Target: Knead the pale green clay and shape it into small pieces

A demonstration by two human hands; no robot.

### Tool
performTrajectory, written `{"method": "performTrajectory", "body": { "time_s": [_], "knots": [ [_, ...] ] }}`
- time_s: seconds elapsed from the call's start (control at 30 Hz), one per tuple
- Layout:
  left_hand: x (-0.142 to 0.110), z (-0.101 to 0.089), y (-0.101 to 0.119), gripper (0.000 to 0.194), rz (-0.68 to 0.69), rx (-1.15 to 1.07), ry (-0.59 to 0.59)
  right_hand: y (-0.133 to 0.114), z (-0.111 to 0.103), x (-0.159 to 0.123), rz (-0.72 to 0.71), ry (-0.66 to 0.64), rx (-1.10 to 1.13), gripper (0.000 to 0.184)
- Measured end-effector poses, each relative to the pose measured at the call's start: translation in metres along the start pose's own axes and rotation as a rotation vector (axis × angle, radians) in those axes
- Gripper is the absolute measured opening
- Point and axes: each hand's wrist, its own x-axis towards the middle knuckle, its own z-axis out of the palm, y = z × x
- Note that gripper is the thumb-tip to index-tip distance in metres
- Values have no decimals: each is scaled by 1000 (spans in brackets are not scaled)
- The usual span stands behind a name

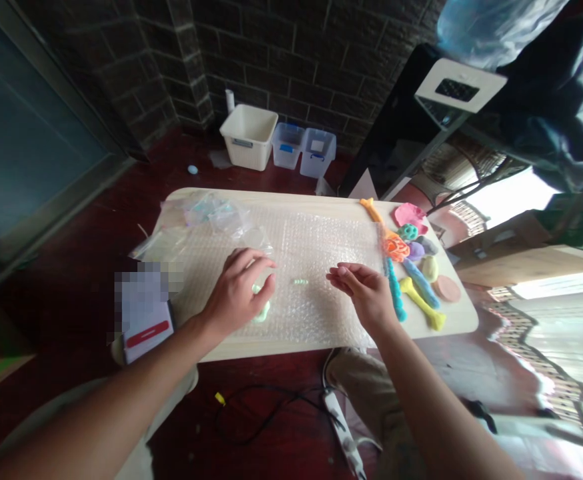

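Observation:
My left hand (239, 287) hovers over the table, its fingers curved and the thumb apart from them, with nothing between. Just below its thumb lies a pale green, clay-like lump (261, 312), partly hidden by the hand. A short, ridged pale green strip (300, 281) rests on a sheet of bubble wrap (316, 243), between my two hands. To the right of the strip, my right hand (366, 290) has its thumb and fingertips pressed together. Whatever may be in that pinch is too small or hidden to name.
Colourful shaped pieces line the table's right end, including a yellow bone shape (424, 305), a blue stick (421, 283) and an orange flower shape (396, 248). Clear plastic bags (216, 212) lie at the back left. A power strip (343, 433) is below, bins (249, 140) beyond.

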Motion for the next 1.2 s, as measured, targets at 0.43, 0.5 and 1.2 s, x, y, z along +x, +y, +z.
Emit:
{"method": "performTrajectory", "body": {
  "time_s": [0.43,0.5,1.2],
  "knots": [
    [8,24,10,18,71,-65,-163,2,6,4,-14,-41,-64,34],
    [7,22,10,18,60,-77,-161,3,10,5,15,-74,-30,39],
    [-8,0,7,18,29,-99,-181,6,42,10,-6,-162,24,21]
  ]
}}
